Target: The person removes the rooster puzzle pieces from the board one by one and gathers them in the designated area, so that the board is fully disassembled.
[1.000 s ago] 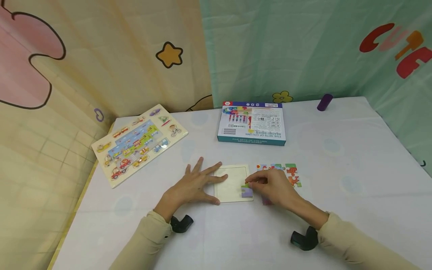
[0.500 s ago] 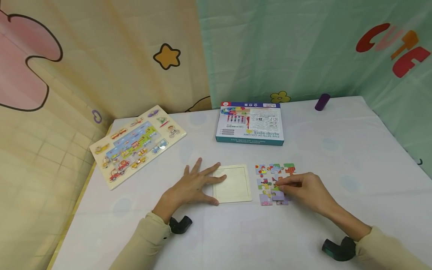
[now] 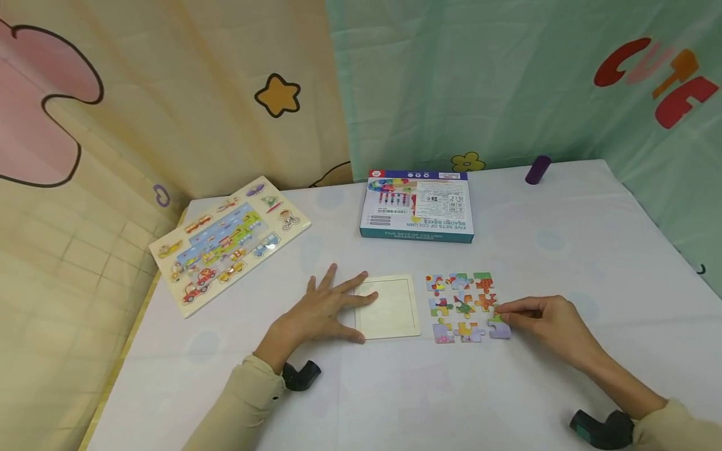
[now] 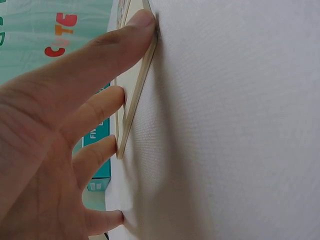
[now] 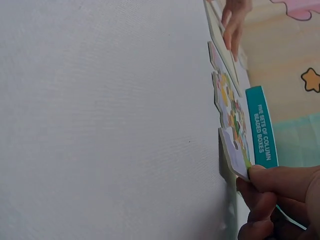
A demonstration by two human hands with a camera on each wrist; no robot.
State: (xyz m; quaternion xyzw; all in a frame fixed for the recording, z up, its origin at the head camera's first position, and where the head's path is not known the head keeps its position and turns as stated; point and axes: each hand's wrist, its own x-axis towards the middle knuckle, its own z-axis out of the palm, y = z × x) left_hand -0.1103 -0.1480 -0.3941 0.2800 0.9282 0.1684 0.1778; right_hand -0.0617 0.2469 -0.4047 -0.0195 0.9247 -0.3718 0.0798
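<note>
My left hand (image 3: 318,313) rests with spread fingers on the left edge of a pale wooden puzzle tray (image 3: 392,310), whose recess holds no pieces. In the left wrist view the thumb (image 4: 120,47) and fingertips touch the tray's edge. My right hand (image 3: 555,322) pinches a purple and green jigsaw piece (image 3: 499,328) between thumb and fingers. That piece sits at the lower right corner of several colourful jigsaw pieces (image 3: 464,306) laid in loose rows right of the tray. In the right wrist view the pinched piece (image 5: 234,150) is slightly tilted at its held edge.
A picture puzzle board (image 3: 231,244) with vehicles lies at the back left. Behind the tray is a flat box (image 3: 417,207) of beaded columns. A purple cylinder (image 3: 538,170) stands near the table's back edge. Curtains hang behind and beside the white table (image 3: 361,401).
My right hand has carried the purple and green piece from the tray's lower right corner rightward, over the other pieces, to their lower right corner. My left hand has stayed on the tray.
</note>
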